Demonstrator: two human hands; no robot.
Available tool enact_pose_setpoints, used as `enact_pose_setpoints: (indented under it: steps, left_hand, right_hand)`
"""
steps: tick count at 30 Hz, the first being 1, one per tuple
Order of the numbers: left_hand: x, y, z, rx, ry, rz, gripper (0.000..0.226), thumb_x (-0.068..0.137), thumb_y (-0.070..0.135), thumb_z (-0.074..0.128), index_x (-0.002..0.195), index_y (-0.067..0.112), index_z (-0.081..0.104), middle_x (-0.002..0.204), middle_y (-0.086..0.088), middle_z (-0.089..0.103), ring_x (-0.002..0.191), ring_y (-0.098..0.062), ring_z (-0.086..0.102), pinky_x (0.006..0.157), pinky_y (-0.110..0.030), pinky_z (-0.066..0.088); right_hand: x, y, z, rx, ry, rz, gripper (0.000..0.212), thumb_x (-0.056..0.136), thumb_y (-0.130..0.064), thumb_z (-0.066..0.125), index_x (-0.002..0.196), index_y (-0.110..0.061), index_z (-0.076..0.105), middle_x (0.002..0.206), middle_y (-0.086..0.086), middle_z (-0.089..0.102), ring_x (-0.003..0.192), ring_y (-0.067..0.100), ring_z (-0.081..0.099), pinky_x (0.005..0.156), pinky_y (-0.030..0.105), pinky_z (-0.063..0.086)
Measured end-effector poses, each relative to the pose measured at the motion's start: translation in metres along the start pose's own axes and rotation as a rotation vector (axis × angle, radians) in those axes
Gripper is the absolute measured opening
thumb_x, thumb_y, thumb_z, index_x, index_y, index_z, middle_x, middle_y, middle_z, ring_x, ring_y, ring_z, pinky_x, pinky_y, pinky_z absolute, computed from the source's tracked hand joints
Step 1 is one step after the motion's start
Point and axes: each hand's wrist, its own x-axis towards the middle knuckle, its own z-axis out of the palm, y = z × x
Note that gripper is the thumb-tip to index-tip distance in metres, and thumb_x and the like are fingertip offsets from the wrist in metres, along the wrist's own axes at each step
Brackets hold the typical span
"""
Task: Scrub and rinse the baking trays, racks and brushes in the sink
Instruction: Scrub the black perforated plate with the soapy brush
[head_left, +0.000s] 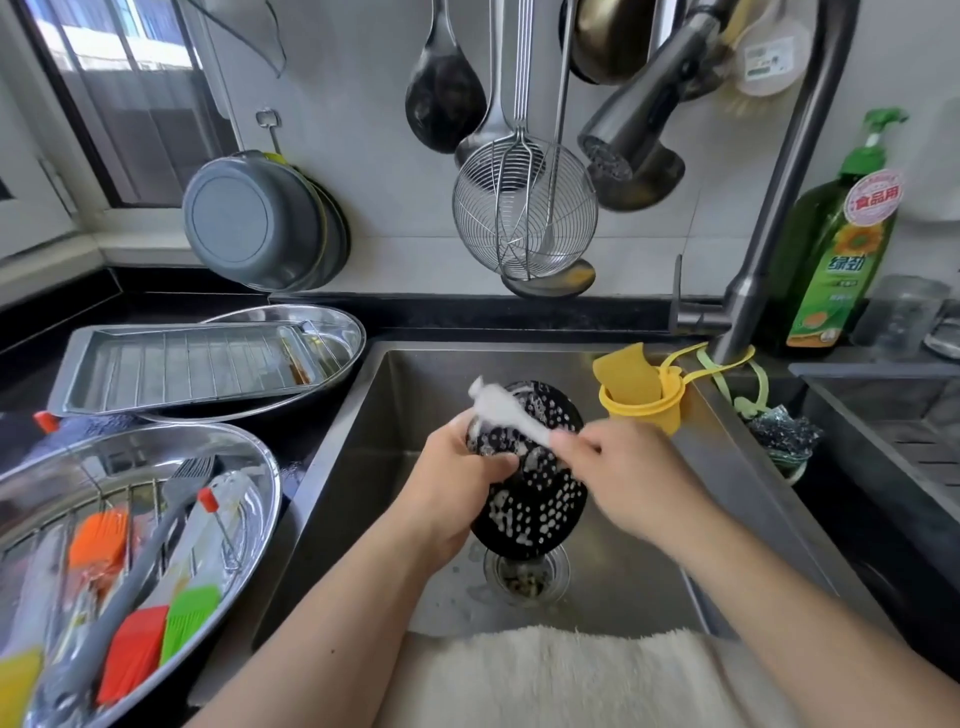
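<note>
1. Steel sink (649, 597): left hand (452, 483) grips perforated black disc (535, 499) above drain; right hand (631, 478) pinches white soapy brush (506, 410) on it.
2. Advice: scrub hole rows, rotate disc, hold firm; suds look slippery.

Black perforated round tray (530, 499) at centre, held tilted over sink (395, 395), soapy, holes filled with white foam. White foamy brush (511, 413) laid across its upper edge, blurred. Rectangular baking tray (104, 374) with wire rack (208, 364) inside at 10 o'clock on bench, brown residue at right end. Silicone brushes, orange (98, 538), red (132, 652), green (189, 621), yellow (18, 683), at 8 o'clock in oval steel dish (260, 499), over second rack (130, 499).
</note>
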Motion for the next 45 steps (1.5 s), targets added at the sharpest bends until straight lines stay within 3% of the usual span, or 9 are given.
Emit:
enact_pose_setpoints:
  steps: [7,11,14,19,23,26,30,37,45]
  left_hand:
    - [-0.001,0.001,0.001,-0.009,-0.009,-0.005,0.027,0.094,-0.016,0.055,0.113,-0.002,0.067,0.105,-0.023,0.076,0.101,-0.037,0.075,0.093,-0.051,0.059]
    - [-0.002,0.003,0.002,-0.065,-0.019,-0.014,0.040,0.093,-0.017,0.056,0.123,0.008,0.064,0.110,-0.018,0.077,0.105,-0.034,0.074,0.091,-0.047,0.059]
    - [-0.001,0.001,0.003,-0.055,-0.018,-0.016,0.031,0.094,-0.016,0.055,0.118,0.000,0.065,0.109,-0.022,0.075,0.105,-0.036,0.074,0.096,-0.050,0.058]
    - [-0.002,0.006,0.002,-0.184,-0.021,0.006,0.046,0.092,-0.020,0.052,0.125,0.011,0.062,0.115,-0.018,0.075,0.108,-0.033,0.072,0.091,-0.047,0.058]
    - [-0.002,0.005,0.000,-0.242,-0.048,-0.001,0.050,0.089,-0.025,0.047,0.121,0.010,0.063,0.113,-0.020,0.074,0.105,-0.033,0.072,0.090,-0.047,0.057]
    - [-0.002,0.005,0.000,-0.245,-0.068,-0.003,0.057,0.087,-0.026,0.047,0.127,0.011,0.061,0.118,-0.021,0.073,0.109,-0.035,0.071,0.094,-0.052,0.057]
    - [-0.002,0.006,0.001,-0.244,-0.121,0.024,0.059,0.081,-0.030,0.043,0.125,0.004,0.061,0.120,-0.027,0.069,0.110,-0.040,0.070,0.096,-0.054,0.056]
    - [-0.003,0.008,0.002,-0.336,-0.127,0.034,0.061,0.078,-0.033,0.038,0.121,0.005,0.060,0.110,-0.021,0.074,0.098,-0.032,0.074,0.079,-0.043,0.060]
    - [-0.003,0.009,0.000,-0.350,-0.139,0.001,0.062,0.081,-0.031,0.034,0.128,-0.002,0.061,0.124,-0.028,0.069,0.118,-0.042,0.068,0.102,-0.056,0.053]
  right_hand:
    - [-0.005,-0.002,0.005,0.003,-0.052,-0.078,0.054,0.101,-0.050,0.050,0.064,-0.011,0.055,0.057,0.000,0.047,0.052,0.017,0.040,0.051,0.031,0.028]
    - [0.006,0.008,-0.005,0.026,0.060,0.014,0.055,0.103,-0.049,0.046,0.062,-0.012,0.047,0.060,0.003,0.047,0.057,0.021,0.043,0.053,0.034,0.030]
    - [-0.006,0.001,0.005,-0.013,-0.043,-0.100,0.053,0.102,-0.049,0.049,0.064,-0.013,0.054,0.058,0.001,0.047,0.053,0.018,0.040,0.051,0.032,0.029]
    - [0.007,0.014,-0.005,-0.015,0.079,0.000,0.056,0.103,-0.050,0.046,0.066,-0.009,0.055,0.063,0.005,0.055,0.063,0.026,0.053,0.054,0.034,0.035]
    - [-0.004,0.005,0.003,-0.057,-0.028,-0.114,0.055,0.103,-0.048,0.049,0.058,-0.016,0.045,0.058,0.002,0.044,0.055,0.019,0.040,0.051,0.034,0.027]
    - [0.005,0.010,-0.005,0.005,0.033,-0.002,0.054,0.103,-0.049,0.047,0.061,-0.015,0.048,0.058,0.001,0.045,0.055,0.019,0.041,0.051,0.032,0.028]
    - [-0.005,0.004,0.006,-0.003,-0.081,-0.108,0.053,0.102,-0.050,0.050,0.066,-0.012,0.059,0.059,0.001,0.050,0.052,0.017,0.042,0.051,0.030,0.030]
    - [-0.004,0.007,0.005,0.009,-0.051,-0.083,0.054,0.102,-0.049,0.050,0.066,-0.010,0.061,0.060,0.003,0.052,0.055,0.021,0.045,0.053,0.032,0.033]
    - [-0.005,0.009,0.007,0.020,-0.058,-0.062,0.055,0.100,-0.052,0.051,0.067,-0.009,0.062,0.062,0.005,0.055,0.058,0.024,0.050,0.055,0.032,0.035]
